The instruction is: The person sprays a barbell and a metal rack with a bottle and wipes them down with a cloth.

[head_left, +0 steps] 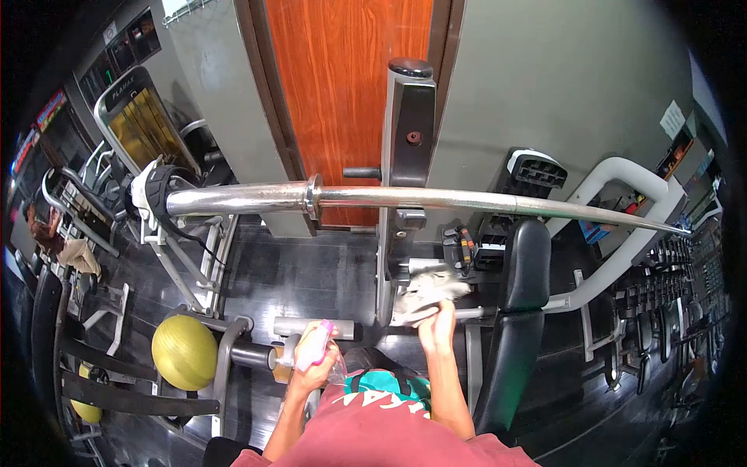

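Observation:
My left hand (315, 362) is wrapped round a spray bottle (315, 346) with a pink and white head, low and left of centre. To its right, my right hand (438, 327) grips a pale, crumpled cloth (429, 296), which is slightly blurred. The cloth is in front of the dark upright post (411, 132). A long metal barbell (420, 198) runs across the view above both hands, apart from them. Right of my right hand stands a black padded bench (525, 272).
A yellow-green exercise ball (185, 352) rests in a frame at the left. Behind the post is a reddish wooden door (342, 93). A person (62, 245) is at the far left. Racked dumbbells (654, 280) line the right side.

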A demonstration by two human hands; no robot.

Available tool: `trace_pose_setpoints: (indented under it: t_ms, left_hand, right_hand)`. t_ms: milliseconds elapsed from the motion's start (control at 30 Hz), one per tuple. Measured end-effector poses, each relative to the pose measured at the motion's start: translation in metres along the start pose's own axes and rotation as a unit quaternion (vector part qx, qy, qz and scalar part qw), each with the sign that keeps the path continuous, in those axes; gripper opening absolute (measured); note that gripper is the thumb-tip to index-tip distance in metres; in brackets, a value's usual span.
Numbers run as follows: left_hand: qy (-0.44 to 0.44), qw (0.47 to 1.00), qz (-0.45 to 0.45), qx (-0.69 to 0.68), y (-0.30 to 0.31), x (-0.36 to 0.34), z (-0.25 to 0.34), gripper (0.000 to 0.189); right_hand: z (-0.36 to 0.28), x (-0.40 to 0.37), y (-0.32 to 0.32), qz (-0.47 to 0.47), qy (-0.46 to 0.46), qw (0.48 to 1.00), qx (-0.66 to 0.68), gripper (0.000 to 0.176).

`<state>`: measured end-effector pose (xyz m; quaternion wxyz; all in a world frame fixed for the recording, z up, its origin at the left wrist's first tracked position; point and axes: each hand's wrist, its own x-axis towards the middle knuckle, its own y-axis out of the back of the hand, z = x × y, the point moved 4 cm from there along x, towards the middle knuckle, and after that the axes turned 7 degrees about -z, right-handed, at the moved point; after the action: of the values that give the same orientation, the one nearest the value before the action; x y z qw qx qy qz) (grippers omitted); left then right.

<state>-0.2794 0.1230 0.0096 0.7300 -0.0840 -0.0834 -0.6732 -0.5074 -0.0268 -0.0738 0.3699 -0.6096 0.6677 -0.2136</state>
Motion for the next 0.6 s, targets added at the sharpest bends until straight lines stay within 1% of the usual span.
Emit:
trace_pose_setpoints:
  t_ms: [33,67,100,133,167,200,233,267,300,333,400,433,500,533,600]
  left_hand:
    - [0.005,1.000,0.003,0.003,0.000,0.001,-0.002,0.032]
    - [0.011,1.000,0.005,0.006,0.000,0.002,-0.003,0.032]
    - [0.012,1.000,0.004,0.003,-0.001,0.004,-0.003,0.032]
    - [0.014,1.000,-0.004,0.007,-0.003,0.006,-0.003,0.032]
    - [0.016,1.000,-0.012,0.012,-0.005,0.009,-0.002,0.032]
    - [0.016,1.000,-0.012,0.011,-0.005,0.012,-0.001,0.032]
    - [0.003,0.999,-0.033,0.021,-0.008,0.015,0.001,0.032]
    - [-0.011,0.998,-0.053,0.032,-0.010,0.018,0.004,0.032]
    - [-0.011,0.998,-0.053,0.032,-0.012,0.020,0.007,0.032]
    - [-0.017,0.998,-0.054,0.033,-0.014,0.022,0.011,0.031]
    - [-0.024,0.998,-0.052,0.034,-0.015,0.024,0.011,0.031]
    - [-0.022,0.998,-0.046,0.023,-0.013,0.023,0.008,0.030]
    - [-0.018,0.999,-0.041,0.010,-0.012,0.022,0.004,0.030]
    - [-0.010,0.999,-0.042,0.014,-0.012,0.022,0.003,0.030]
    - [-0.003,0.999,-0.045,0.019,-0.012,0.022,0.002,0.030]
  right_hand:
    - [-0.013,-0.007,-0.005,0.045,0.054,0.997,-0.010,0.021]
    - [-0.024,-0.008,-0.004,0.027,0.071,0.993,-0.091,0.019]
    - [-0.034,-0.008,-0.012,0.010,0.150,0.980,-0.132,0.017]
    - [-0.043,-0.011,-0.020,0.014,0.165,0.929,-0.330,0.018]
    - [-0.054,-0.017,-0.029,0.018,0.174,0.840,-0.514,0.019]
    - [-0.067,-0.019,-0.059,-0.094,0.155,0.773,-0.608,0.025]
    - [-0.065,-0.008,-0.073,-0.213,0.165,0.673,-0.689,0.030]
    - [-0.060,-0.008,-0.090,-0.220,0.246,0.666,-0.669,0.029]
    - [-0.054,-0.012,-0.107,-0.225,0.327,0.655,-0.643,0.028]
    - [-0.054,-0.010,-0.111,-0.226,0.328,0.655,-0.642,0.028]
    - [-0.051,-0.007,-0.123,-0.257,0.309,0.583,-0.706,0.026]
    - [-0.056,-0.007,-0.129,-0.257,0.308,0.583,-0.706,0.026]
    - [-0.055,-0.006,-0.137,-0.293,0.186,0.519,-0.781,0.027]
    - [-0.054,-0.003,-0.134,-0.291,0.183,0.520,-0.782,0.027]
    - [-0.052,0.006,-0.126,-0.357,0.237,0.538,-0.726,0.027]
